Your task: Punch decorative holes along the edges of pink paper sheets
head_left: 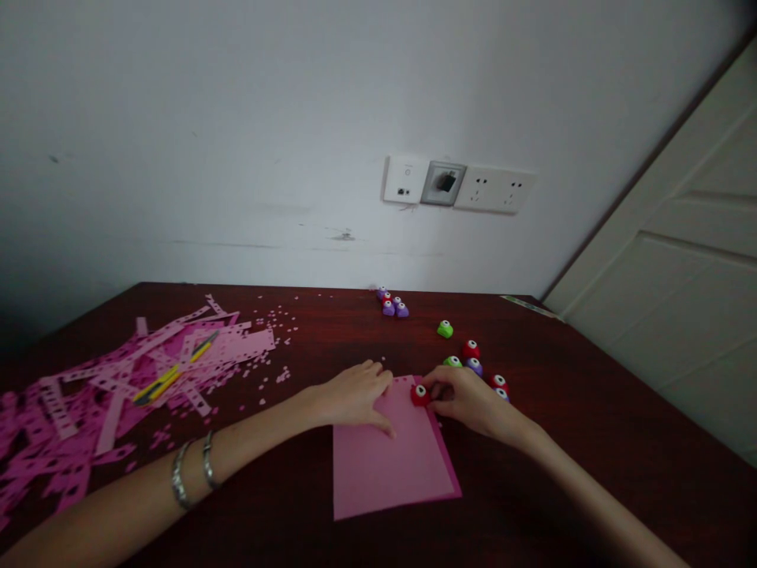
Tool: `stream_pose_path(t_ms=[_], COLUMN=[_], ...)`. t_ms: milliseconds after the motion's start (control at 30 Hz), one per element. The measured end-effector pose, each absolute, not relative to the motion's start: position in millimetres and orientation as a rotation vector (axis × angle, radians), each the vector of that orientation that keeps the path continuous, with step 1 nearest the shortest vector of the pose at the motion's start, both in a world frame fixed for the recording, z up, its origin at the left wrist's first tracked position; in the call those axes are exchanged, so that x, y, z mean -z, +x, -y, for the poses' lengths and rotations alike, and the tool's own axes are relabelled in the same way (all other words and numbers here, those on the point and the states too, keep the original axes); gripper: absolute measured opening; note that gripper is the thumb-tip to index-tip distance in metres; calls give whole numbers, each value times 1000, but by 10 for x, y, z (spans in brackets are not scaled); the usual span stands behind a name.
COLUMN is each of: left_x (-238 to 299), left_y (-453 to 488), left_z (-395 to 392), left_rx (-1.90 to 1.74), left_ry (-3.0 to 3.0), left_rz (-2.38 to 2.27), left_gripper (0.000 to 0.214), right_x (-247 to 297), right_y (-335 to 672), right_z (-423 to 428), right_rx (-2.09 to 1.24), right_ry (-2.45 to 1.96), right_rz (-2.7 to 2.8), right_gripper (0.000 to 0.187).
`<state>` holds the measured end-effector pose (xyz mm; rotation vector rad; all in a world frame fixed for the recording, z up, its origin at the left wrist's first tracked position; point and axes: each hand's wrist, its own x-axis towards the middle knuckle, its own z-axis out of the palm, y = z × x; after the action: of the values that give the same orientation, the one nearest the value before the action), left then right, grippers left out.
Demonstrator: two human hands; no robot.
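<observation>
Pink paper [390,465] lies on the dark table, with a darker pink sheet [448,461] showing along its right edge. Resting on the upper left of the paper is my left hand [358,394], thumb and fingers apart. At the paper's top right corner, my right hand [458,394] pinches a small red craft punch [419,395] with a white and black button on top. A row of small punched holes [404,379] runs along the top edge to its left. My fingers hide part of the punch's right side.
Punched pink strips [171,331] and paper bits heap at the left, with a yellow utility knife [174,371] on top. Around my right hand stand a green punch [445,329], a red punch [471,349] and several others. More punches [395,307] cluster near the wall.
</observation>
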<state>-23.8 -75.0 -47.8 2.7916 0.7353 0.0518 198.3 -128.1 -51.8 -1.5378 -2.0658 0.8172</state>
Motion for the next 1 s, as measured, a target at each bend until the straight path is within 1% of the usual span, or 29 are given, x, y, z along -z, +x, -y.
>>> stream_pose_path(t_ms=[167, 500, 667, 767, 867, 1000], left_x=[459, 441, 438, 396, 349, 345], left_y=[-245, -243, -257, -258, -230, -149], left_z=[728, 702, 704, 697, 650, 531], left_rx=[-45, -43, -76, -177, -300, -287], left_ry=[2740, 2684, 2723, 2690, 2571, 2367], left_rz=[-719, -712, -684, -696, -777, -820], left_gripper=[55, 51, 51, 44, 34, 36], right_x=[497, 468, 445, 379, 283, 186], right_y=[1971, 1941, 1979, 2019, 2042, 2046], right_z=[1293, 1308, 1295, 1249, 1190, 1135], right_rx=[-813, -798, -849, -979, -1207, -1445], right_ry=[-1529, -1538, -1540, -1616, -1708, -1768], right_rz=[2079, 2088, 2050, 1926, 1804, 1785], right_gripper=[22, 17, 23, 22, 31, 42])
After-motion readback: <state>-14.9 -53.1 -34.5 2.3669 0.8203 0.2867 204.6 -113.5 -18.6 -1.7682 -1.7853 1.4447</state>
